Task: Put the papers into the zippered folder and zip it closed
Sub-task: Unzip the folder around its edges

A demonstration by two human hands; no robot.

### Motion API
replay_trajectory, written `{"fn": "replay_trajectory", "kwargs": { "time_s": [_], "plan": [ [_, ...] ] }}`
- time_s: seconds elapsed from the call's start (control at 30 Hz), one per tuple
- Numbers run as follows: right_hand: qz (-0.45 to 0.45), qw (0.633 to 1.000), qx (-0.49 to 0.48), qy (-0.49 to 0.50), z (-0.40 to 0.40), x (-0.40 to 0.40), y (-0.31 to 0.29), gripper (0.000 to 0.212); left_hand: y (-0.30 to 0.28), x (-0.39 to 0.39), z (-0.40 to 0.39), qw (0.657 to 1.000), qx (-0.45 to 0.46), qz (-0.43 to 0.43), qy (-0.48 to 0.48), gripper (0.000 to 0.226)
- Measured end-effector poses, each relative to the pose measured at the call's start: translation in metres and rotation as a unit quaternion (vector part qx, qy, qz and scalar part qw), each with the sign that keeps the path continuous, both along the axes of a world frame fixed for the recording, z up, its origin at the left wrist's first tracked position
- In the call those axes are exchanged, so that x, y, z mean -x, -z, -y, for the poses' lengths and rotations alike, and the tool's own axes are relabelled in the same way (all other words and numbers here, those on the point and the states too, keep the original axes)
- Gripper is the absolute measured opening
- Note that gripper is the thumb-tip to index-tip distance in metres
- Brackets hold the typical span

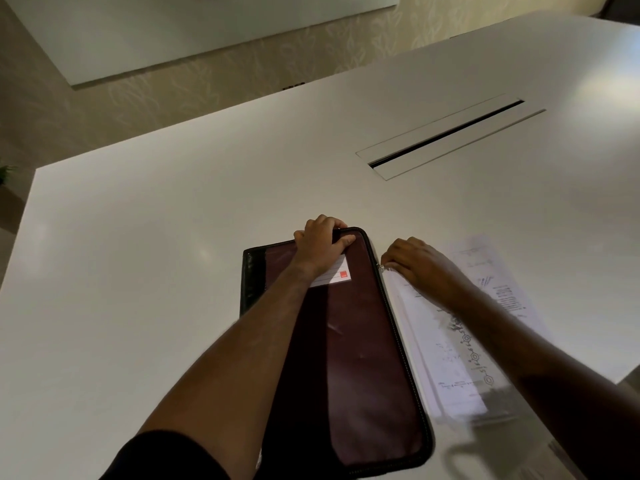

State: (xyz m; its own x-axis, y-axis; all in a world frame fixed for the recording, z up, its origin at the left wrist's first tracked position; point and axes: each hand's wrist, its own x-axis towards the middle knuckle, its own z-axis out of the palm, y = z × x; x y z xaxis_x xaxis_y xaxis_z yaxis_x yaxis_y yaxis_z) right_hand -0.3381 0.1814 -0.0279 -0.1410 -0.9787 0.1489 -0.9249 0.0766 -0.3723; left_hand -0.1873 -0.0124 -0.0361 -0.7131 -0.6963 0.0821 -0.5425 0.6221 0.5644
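my left hand (pixel 320 239) grips the far edge of the zippered folder (pixel 360 358) lying on the white surface (pixel 156 254); my right hand (pixel 414 261) pinches its zipper pull (pixel 382 267), resting over the papers (pixel 450 348) just beside it.

Bare table (pixel 173 271) around folder (pixel 363 358), papers (pixel 450 341) just beside.
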Motion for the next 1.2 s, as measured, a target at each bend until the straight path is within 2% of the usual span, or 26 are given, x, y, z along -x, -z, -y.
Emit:
{"fn": "replay_trajectory", "kwargs": {
  "time_s": [0.63, 1.2],
  "plan": [
    [0.026, 0.999, -0.038, 0.024, -0.052, -0.030, -0.008, 0.022, 0.002, -0.001, 0.000, 1.000, 0.006, -0.002, 0.003, 0.033],
    [0.052, 0.997, -0.046, 0.013, -0.110, -0.059, 0.004, 0.018, 0.003, 0.000, -0.002, 1.000, 0.003, 0.009, 0.001, 0.034]
  ]
}}
